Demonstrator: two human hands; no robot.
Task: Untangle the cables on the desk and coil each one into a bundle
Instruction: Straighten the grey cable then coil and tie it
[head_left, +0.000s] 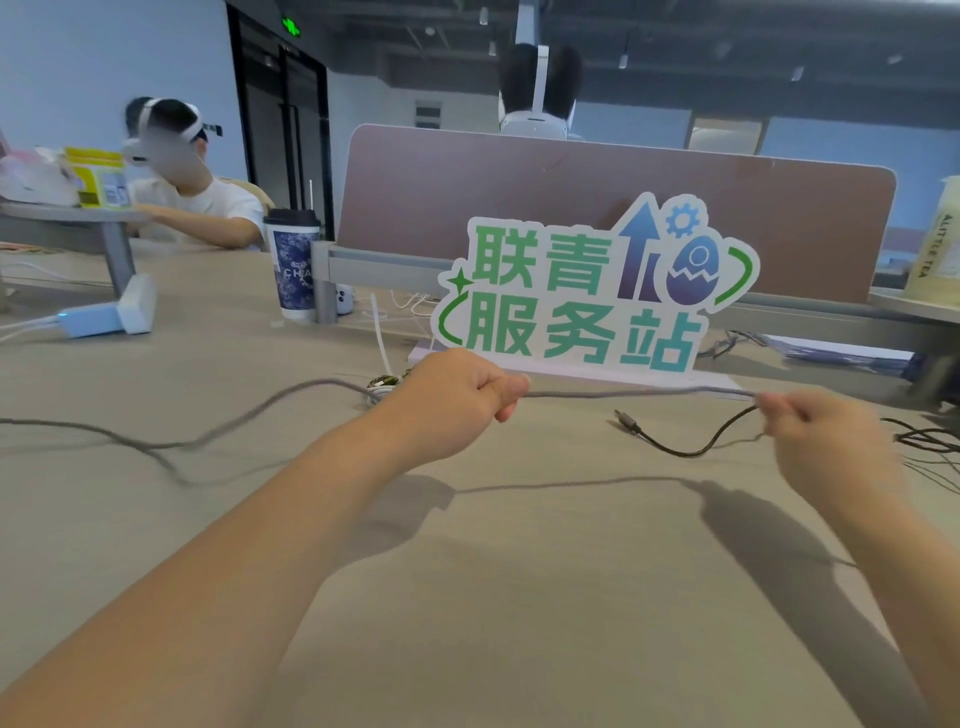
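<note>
Both forearms are reaching forward over the desk (571, 613). The left hand (457, 387), at frame centre, is closing in a fist around a grey cable (639, 393). The right hand (826, 436), at centre right, is pinching the same cable. The cable is stretching taut between them above the desktop and trailing toward the left edge. Behind it, a sign (592, 291) is showing "联青服务站", and a bottle (935, 244) at the right edge is showing "A LITTLE TEA".

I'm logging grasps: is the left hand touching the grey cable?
Touching. The head view shows the left hand curled round the grey cable, which runs straight from its fist to the right hand.
</note>
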